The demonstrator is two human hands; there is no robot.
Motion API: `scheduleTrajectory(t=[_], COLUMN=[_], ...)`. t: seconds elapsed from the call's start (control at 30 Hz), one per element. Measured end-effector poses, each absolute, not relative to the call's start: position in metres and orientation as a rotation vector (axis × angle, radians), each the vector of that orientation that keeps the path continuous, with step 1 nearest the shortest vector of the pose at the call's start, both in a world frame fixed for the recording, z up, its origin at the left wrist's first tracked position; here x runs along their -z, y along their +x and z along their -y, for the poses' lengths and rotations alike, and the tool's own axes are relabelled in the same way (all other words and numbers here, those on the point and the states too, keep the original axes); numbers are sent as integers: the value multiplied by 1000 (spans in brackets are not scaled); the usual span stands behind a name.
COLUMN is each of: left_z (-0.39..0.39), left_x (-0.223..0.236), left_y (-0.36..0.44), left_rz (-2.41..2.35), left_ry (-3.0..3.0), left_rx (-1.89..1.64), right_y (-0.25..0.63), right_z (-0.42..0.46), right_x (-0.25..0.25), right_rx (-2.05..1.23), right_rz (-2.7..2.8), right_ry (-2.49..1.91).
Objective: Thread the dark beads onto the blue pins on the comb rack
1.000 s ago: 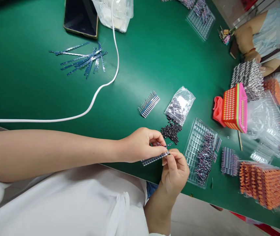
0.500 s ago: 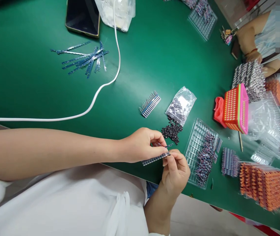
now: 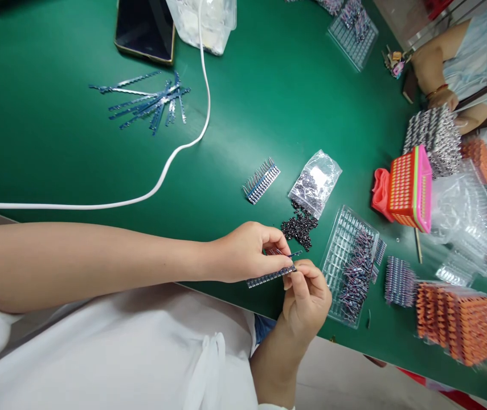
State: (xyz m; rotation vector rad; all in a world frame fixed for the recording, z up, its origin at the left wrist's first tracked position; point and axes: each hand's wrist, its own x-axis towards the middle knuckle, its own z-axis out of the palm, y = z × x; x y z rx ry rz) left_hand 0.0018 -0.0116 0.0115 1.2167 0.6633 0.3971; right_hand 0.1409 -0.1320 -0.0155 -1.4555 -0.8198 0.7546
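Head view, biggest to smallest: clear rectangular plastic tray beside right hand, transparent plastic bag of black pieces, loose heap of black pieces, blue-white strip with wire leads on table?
1. Clear tray
2. Transparent bag
3. Black heap and blue-white strip: look alike, unranked

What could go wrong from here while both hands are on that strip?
The left hand is close to the loose black pieces; a stray knuckle could scatter them.
The right hand is beside the clear tray; a bump might spill its jumbled parts.
The strip is pinched in fingertips; a weak grip might drop it.
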Motion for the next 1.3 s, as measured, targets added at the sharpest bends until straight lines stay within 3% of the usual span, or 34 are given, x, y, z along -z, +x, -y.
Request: scheduleTrajectory(t=[0.47, 0.8, 1.3], left_z=[9, 7, 9], left_x=[-14, -13, -15], left_y=[-1, 2, 0], left_rz=[-666, -674, -689], left_ry=[1453, 1166, 1290], left_rx=[-413, -306, -319], right_y=[139, 143, 145], right_z=[133, 134, 134], right_x=[12, 15, 17], right_rx=[-708, -824, -888], right_rz=[839, 834, 812], right_ry=[-1565, -1441, -1438])
